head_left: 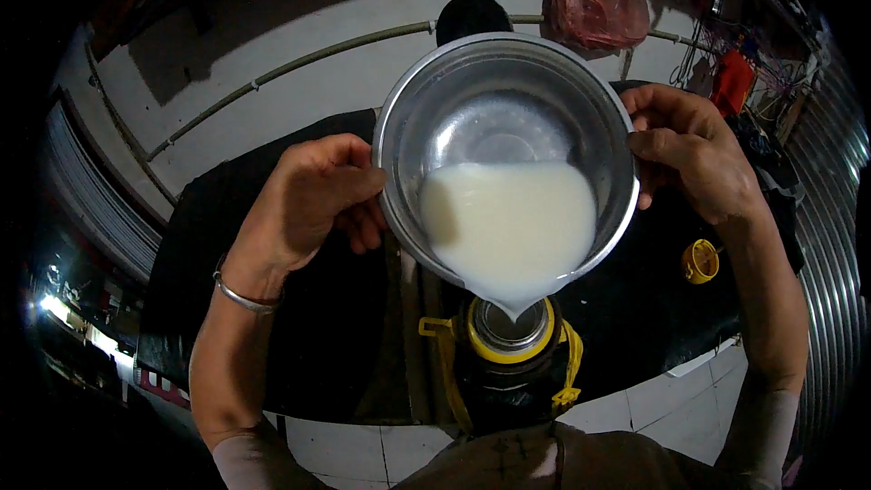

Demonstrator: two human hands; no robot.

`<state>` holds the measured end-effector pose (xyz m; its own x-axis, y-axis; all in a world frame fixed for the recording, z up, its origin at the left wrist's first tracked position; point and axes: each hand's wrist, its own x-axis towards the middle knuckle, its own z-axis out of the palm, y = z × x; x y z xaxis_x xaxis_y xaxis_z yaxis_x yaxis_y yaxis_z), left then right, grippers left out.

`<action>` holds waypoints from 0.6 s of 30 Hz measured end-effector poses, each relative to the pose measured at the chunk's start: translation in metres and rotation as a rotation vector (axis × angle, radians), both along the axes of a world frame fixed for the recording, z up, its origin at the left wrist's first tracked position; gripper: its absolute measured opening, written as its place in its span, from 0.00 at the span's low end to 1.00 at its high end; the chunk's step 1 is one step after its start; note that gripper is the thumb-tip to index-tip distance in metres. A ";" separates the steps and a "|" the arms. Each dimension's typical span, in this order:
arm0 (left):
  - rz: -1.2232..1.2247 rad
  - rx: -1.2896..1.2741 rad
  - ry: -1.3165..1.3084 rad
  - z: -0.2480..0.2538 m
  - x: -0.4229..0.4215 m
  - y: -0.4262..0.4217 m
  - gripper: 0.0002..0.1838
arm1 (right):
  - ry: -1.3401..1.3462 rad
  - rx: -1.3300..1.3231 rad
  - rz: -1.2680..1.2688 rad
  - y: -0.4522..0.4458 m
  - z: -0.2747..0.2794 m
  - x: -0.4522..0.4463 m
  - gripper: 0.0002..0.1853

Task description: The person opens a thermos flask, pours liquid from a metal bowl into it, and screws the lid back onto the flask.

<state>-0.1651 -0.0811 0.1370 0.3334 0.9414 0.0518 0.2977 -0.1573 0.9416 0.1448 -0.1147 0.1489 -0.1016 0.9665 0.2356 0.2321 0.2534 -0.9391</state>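
Note:
A round metal bowl point(504, 118) is tilted toward me, with white liquid point(517, 218) pooled at its near side and running over the rim in a narrow stream. My left hand point(318, 191) grips the bowl's left rim, and my right hand point(680, 150) grips its right rim. Directly below the pouring edge stands an open flask point(513, 354) with a yellow ring around its metal mouth and a yellow strap point(570, 367) at its side. The stream meets the flask's mouth. Part of that mouth is hidden by the bowl.
The flask stands on a dark table point(336, 327). A yellow cap point(700, 261) lies at the right near my forearm. Beyond the bowl are a round black object point(472, 16), a red plastic bag point(599, 14) and a pipe point(336, 53) along the wall. Corrugated metal point(830, 245) is at the right.

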 end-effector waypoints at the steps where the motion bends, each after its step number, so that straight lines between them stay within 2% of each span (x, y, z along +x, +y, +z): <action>1: -0.001 0.000 0.004 0.000 0.000 0.000 0.07 | 0.000 0.000 0.000 0.000 0.000 -0.001 0.10; 18: -0.049 0.110 -0.021 -0.004 -0.004 -0.002 0.06 | -0.037 0.045 -0.003 -0.002 -0.001 -0.001 0.13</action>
<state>-0.1689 -0.0828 0.1328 0.3766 0.9122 0.1611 0.2679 -0.2737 0.9238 0.1441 -0.1171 0.1480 -0.1085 0.9553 0.2749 0.2668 0.2943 -0.9177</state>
